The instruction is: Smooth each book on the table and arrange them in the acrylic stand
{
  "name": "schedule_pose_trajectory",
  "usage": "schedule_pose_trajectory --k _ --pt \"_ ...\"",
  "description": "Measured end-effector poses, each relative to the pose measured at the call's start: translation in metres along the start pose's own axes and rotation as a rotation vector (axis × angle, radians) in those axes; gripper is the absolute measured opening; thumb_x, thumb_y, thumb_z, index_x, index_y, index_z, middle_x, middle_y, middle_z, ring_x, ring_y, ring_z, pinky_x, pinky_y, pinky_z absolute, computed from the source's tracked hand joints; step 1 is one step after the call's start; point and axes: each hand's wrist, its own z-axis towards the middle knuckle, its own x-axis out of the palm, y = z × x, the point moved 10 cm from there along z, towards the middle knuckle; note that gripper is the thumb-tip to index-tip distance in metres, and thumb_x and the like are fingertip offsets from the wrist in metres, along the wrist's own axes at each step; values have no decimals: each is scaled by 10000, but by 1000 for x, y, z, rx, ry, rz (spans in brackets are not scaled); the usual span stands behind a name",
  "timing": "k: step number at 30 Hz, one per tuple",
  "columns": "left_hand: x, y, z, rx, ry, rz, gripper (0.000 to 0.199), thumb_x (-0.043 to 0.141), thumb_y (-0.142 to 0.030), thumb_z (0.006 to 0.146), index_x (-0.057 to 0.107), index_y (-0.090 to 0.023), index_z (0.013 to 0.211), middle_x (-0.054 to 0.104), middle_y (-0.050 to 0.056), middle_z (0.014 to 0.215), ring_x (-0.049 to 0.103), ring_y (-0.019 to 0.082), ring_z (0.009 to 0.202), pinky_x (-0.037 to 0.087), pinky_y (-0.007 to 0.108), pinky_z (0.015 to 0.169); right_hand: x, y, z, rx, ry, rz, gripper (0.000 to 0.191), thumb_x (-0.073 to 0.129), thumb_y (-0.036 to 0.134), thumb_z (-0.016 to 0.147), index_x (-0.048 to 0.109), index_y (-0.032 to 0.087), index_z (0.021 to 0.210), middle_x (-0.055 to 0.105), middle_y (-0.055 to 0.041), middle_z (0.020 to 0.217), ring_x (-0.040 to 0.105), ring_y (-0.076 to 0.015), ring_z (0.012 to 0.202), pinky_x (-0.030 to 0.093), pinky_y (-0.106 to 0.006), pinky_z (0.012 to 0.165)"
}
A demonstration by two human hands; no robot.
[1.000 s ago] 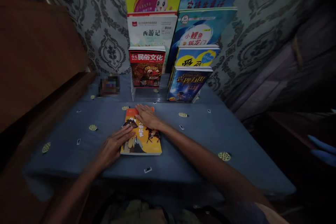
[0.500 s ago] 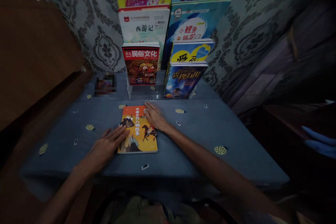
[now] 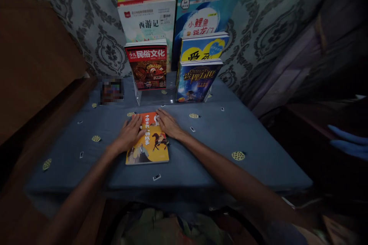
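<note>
A thin paperback book (image 3: 151, 147) with an orange and yellow cover lies flat on the cloth-covered table (image 3: 207, 145), its front cover up. Over the book's upper left side rests my left hand (image 3: 128, 133), fingers stretched out and covering part of the cover. At the upper right corner, my right hand (image 3: 168, 124) touches the book's edge with its fingers extended. Neither hand grips the book, and it is not lifted. Just beyond stands a clear display rack (image 3: 155, 98) holding several upright books, among them a red book (image 3: 149, 69) and a dark blue book (image 3: 198, 82).
A pixelated dark item (image 3: 111, 90) lies at the table's back left. Behind the rack is a patterned curtain (image 3: 109, 46). A brown wooden panel (image 3: 37, 65) stands on the left. Something pale blue (image 3: 349, 143) is at the far right, beyond the table's edge.
My left hand has slid up along the book's left side, away from me. My right hand stays at the upper right corner. The view has shifted slightly.
</note>
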Motion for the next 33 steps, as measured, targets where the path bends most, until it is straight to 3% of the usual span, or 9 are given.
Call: schedule_pose_trajectory --k 4,8,11,15,20,28,31,33 --pt "6 -2 29 18 -25 6 706 294 -570 1012 345 -83 1521 337 236 1591 254 331 1514 231 559 1200 -1 -1 2 -9 -5 23 478 348 266 1014 508 119 1439 494 -167 1518 420 -246 1442 339 -465 1204" --pt "6 -24 32 69 25 16 725 277 -573 1016 304 -70 1538 284 230 1614 203 317 1531 200 551 1215 0 -3 4 -23 -4 36 481 349 221 997 514 84 1428 512 -181 1500 428 -242 1436 330 -449 1209" --pt "6 -54 21 162 75 20 727 281 -563 1022 266 -67 1554 237 210 1634 182 291 1538 184 523 1231 1 -4 5 -22 1 41 485 357 178 979 514 57 1422 496 -191 1510 418 -237 1443 321 -430 1214" --pt "1 -93 -3 287 58 22 698 299 -553 1028 236 -123 1575 264 175 1635 209 263 1535 158 508 1245 3 -8 6 -12 12 51 493 365 142 962 517 58 1423 514 -186 1496 420 -229 1441 321 -417 1214" --pt "1 -123 -40 406 54 36 677 328 -551 1027 223 -182 1585 309 145 1626 227 246 1532 104 498 1257 2 -11 7 -23 -9 86 497 376 135 953 532 119 1425 533 -142 1489 436 -216 1429 334 -418 1206" --pt "-3 -129 -59 382 65 -2 647 386 -570 1006 311 -240 1558 347 118 1614 267 244 1520 147 513 1251 -7 -8 3 -36 -68 139 461 386 145 948 583 134 1365 596 -138 1402 504 -216 1349 392 -415 1157" --pt "-2 -119 -54 349 82 -65 578 341 -505 1037 302 -262 1559 371 96 1606 295 210 1509 161 491 1253 -13 -10 1 -17 -99 168 457 378 147 951 570 139 1365 598 -142 1386 531 -218 1314 412 -425 1134" --pt "-2 -102 -47 263 33 -77 560 331 -480 1043 307 -256 1556 380 106 1600 301 223 1507 188 514 1241 -16 -10 -1 -12 -103 168 456 379 152 953 549 150 1376 593 -141 1391 538 -220 1304 412 -436 1132"
